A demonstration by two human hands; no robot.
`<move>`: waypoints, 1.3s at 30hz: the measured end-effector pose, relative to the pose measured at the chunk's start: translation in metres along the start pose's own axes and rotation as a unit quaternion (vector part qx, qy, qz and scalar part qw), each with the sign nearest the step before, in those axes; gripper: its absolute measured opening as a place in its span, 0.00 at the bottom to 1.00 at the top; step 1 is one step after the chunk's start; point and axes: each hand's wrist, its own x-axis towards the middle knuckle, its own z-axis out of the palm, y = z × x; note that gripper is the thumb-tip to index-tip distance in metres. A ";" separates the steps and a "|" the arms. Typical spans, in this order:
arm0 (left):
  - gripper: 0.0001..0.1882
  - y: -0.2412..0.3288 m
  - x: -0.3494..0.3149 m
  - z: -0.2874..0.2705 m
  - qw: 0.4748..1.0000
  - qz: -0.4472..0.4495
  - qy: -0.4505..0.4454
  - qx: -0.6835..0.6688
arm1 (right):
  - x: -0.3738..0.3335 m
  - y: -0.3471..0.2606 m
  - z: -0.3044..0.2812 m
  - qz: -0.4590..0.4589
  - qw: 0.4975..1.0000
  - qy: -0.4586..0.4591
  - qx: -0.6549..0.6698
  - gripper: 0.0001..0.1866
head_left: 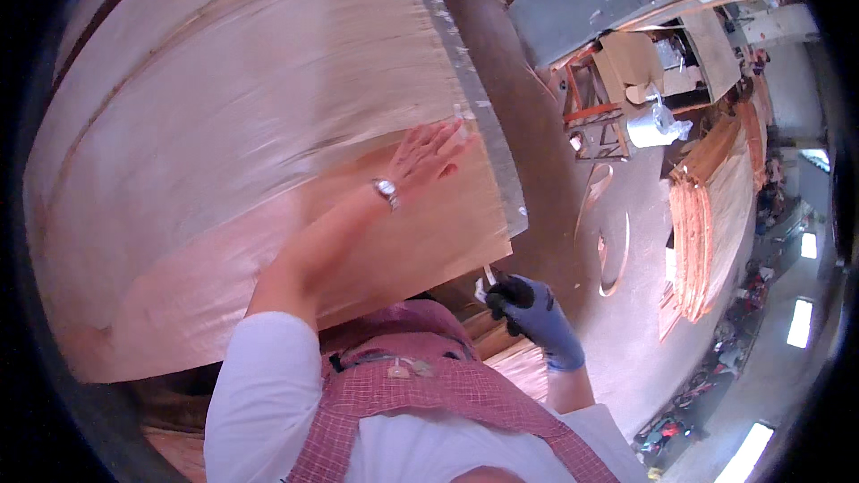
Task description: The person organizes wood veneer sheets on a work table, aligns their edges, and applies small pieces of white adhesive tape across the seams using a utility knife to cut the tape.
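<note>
My left hand [431, 154], bare and with a watch [386, 190] at the wrist, lies flat with its fingers stretched out. It rests on a large, thin sheet of wood veneer [429, 224], close to the sheet's right edge. My right hand [528, 304] wears a blue-grey glove with dark fingers. Those fingers are curled around a small white strip [483, 288], just off the sheet's near right corner; what the strip is made of is not clear.
Beneath the veneer, a dark table edge [488, 139] with white bits runs along the right. Stacked veneer [693, 241] stands on the floor further right. Beyond are an orange stand [595, 112], a cardboard box [626, 63], a white roll [653, 130] and another dark table [591, 0].
</note>
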 end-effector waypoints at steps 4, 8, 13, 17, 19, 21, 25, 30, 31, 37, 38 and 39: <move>0.42 -0.029 -0.097 -0.060 0.987 -0.130 0.097 -0.014 | 0.031 -0.007 0.079 -0.075 0.994 0.048 0.066 0.11; 0.47 -0.059 -0.176 -0.082 0.974 -0.201 0.102 0.013 | 0.072 -0.074 0.147 -0.117 0.971 0.018 0.207 0.11; 0.44 -0.079 -0.195 -0.066 0.971 -0.186 0.138 -0.058 | 0.147 -0.089 0.198 -0.084 0.968 0.008 0.237 0.11; 0.39 -0.076 -0.190 -0.091 0.979 -0.159 0.123 -0.044 | 0.197 -0.039 0.194 -0.060 0.971 0.005 0.233 0.12; 0.36 -0.080 -0.189 -0.098 0.987 -0.121 0.106 0.010 | 0.204 -0.032 0.197 -0.055 0.973 0.016 0.225 0.12; 0.35 -0.092 -0.183 -0.091 0.992 -0.091 0.089 0.007 | 0.207 -0.031 0.195 -0.061 0.979 0.014 0.196 0.12; 0.35 -0.106 -0.178 -0.082 0.995 -0.088 0.046 0.024 | 0.201 -0.041 0.199 -0.073 0.980 0.019 0.184 0.13; 0.33 -0.094 -0.184 -0.092 0.998 -0.009 -0.013 0.062 | 0.207 -0.032 0.195 -0.066 0.982 0.000 0.175 0.14; 0.33 -0.094 -0.186 -0.092 0.997 -0.002 -0.033 0.073 | 0.208 -0.034 0.196 -0.068 0.983 -0.003 0.172 0.14; 0.34 -0.091 -0.182 -0.085 0.994 0.009 -0.022 0.104 | 0.206 -0.030 0.179 -0.181 0.982 0.050 0.010 0.13; 0.33 -0.090 -0.183 -0.086 0.994 0.005 -0.029 0.103 | 0.193 -0.037 0.168 -0.176 0.983 0.056 -0.017 0.13; 0.33 -0.088 -0.185 -0.087 0.994 -0.001 -0.035 0.102 | 0.181 -0.041 0.156 -0.171 0.982 0.061 -0.045 0.12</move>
